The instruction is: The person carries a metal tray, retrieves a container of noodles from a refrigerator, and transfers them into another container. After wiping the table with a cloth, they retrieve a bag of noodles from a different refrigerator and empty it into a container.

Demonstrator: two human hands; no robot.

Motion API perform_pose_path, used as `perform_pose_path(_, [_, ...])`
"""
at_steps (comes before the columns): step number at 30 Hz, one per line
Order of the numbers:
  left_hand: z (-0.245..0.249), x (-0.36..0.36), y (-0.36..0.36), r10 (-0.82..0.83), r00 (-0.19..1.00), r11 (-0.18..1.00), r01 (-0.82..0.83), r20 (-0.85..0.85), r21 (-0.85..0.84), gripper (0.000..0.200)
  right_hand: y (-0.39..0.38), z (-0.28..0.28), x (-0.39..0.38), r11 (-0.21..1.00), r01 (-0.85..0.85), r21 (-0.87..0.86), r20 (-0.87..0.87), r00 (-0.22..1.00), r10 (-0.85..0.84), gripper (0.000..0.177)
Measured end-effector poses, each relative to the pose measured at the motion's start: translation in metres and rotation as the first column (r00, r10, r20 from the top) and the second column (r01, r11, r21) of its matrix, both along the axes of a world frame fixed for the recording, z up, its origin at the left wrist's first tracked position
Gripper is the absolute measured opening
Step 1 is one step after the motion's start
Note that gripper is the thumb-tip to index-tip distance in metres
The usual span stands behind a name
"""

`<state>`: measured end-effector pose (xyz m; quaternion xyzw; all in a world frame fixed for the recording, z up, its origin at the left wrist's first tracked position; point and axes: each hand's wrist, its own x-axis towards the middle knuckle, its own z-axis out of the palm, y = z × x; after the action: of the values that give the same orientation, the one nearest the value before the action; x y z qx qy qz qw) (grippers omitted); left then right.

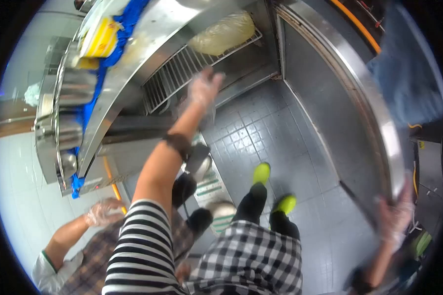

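Observation:
My left hand [206, 89], in a clear plastic glove, reaches into the open under-counter fridge with its fingers apart and nothing held. Just beyond it is a white wire shelf [174, 73]. A plastic bag with pale yellow contents [224, 34] lies on that shelf, apart from my fingers. On the other side my right hand [397, 214], also gloved and somewhat blurred, has its thumb and fingers around the free edge of the steel fridge door [330, 93], which stands wide open.
A co-worker in a brown plaid apron [98, 255] stands close on my left, one gloved hand [105, 212] near the counter. Steel containers [76, 86] and a yellow-and-white tub [100, 38] stand on the counter. Past the door hangs blue cloth [406, 73]. Grey tiles [246, 130] cover the floor.

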<state>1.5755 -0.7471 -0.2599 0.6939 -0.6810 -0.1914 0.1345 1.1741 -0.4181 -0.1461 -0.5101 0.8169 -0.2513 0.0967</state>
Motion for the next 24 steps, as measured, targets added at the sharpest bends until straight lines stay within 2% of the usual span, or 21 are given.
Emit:
perform_pose_path(1, [-0.015, -0.001, -0.043, 0.004, 0.96, 0.994, 0.028, 0.28, -0.11, 0.057, 0.001, -0.009, -0.024, 1.0, 0.015, 0.02, 0.059, 0.998, -0.016, 0.077])
perform_pose_path(2, [-0.03, -0.002, -0.078, 0.012, 0.955, 0.969, 0.061, 0.295, -0.238, 0.056, -0.001, -0.012, -0.035, 1.0, 0.0, 0.027, -0.077, 0.997, 0.002, 0.076])
perform_pose_path(3, [-0.026, -0.015, -0.1, 0.128, 0.973, 0.983, -0.098, 0.194, -0.156, 0.051, 0.001, -0.016, -0.043, 0.992, 0.08, 0.1, -0.116, 0.991, -0.068, 0.073])
perform_pose_path(4, [-0.036, -0.013, -0.125, 0.1, 0.977, 0.955, -0.041, 0.189, -0.295, 0.047, 0.007, -0.024, -0.058, 0.99, 0.039, 0.134, -0.255, 0.967, -0.003, 0.073])
perform_pose_path(5, [-0.047, -0.012, -0.156, 0.096, 0.976, 0.952, -0.033, 0.194, -0.304, 0.047, 0.021, -0.038, -0.065, 0.984, 0.144, 0.108, -0.298, 0.949, -0.106, 0.075])
perform_pose_path(6, [-0.058, -0.01, -0.188, 0.125, 0.916, 0.939, 0.015, 0.382, -0.344, 0.046, 0.069, -0.068, -0.101, 0.927, 0.373, 0.022, -0.196, 0.911, -0.362, 0.079])
perform_pose_path(7, [-0.069, -0.006, -0.21, 0.163, 0.817, 0.926, 0.066, 0.553, -0.371, 0.045, 0.073, -0.063, -0.1, 0.926, 0.376, 0.019, -0.186, 0.912, -0.367, 0.079])
perform_pose_path(8, [-0.072, -0.006, -0.224, 0.153, 0.797, 0.945, 0.055, 0.584, -0.322, 0.045, 0.069, -0.041, -0.095, 0.954, 0.255, 0.156, -0.415, 0.894, -0.171, 0.062])
perform_pose_path(9, [-0.072, -0.004, -0.232, 0.14, 0.813, 0.967, 0.01, 0.565, -0.255, 0.045, 0.06, -0.025, -0.082, 0.935, 0.163, 0.316, -0.593, 0.803, 0.06, 0.059])
perform_pose_path(12, [-0.075, 0.011, -0.246, 0.163, 0.831, 0.983, -0.092, 0.531, -0.158, 0.045, -0.025, -0.002, -0.012, 0.968, 0.088, 0.234, -0.522, 0.852, 0.048, 0.057])
perform_pose_path(15, [-0.078, 0.02, -0.254, 0.219, 0.843, 0.976, -0.18, 0.492, -0.126, 0.045, -0.031, -0.005, -0.004, 0.963, 0.106, 0.247, -0.514, 0.857, 0.037, 0.059])
perform_pose_path(17, [-0.069, 0.032, -0.254, 0.208, 0.856, 0.978, -0.173, 0.473, -0.117, 0.044, -0.02, -0.005, -0.009, 0.956, 0.127, 0.265, -0.507, 0.861, 0.026, 0.06])
perform_pose_path(21, [-0.064, 0.051, -0.222, 0.204, 0.952, 0.979, -0.197, 0.228, -0.056, 0.045, -0.006, -0.005, -0.012, 0.938, 0.17, 0.301, -0.516, 0.856, 0.01, 0.061])
perform_pose_path(22, [-0.061, 0.057, -0.207, 0.21, 0.97, 0.978, -0.209, 0.123, -0.021, 0.045, -0.005, -0.008, -0.011, 0.943, 0.197, 0.269, -0.374, 0.924, -0.086, 0.064])
perform_pose_path(23, [-0.057, 0.059, -0.191, 0.215, 0.977, 0.976, -0.215, 0.012, 0.021, 0.045, -0.006, -0.01, -0.009, 0.945, 0.229, 0.235, -0.217, 0.96, -0.179, 0.08])
perform_pose_path(24, [-0.054, 0.058, -0.178, 0.221, 0.971, 0.974, -0.214, -0.095, 0.074, 0.045, -0.007, -0.01, -0.003, 0.929, 0.271, 0.252, -0.274, 0.941, -0.2, 0.081])
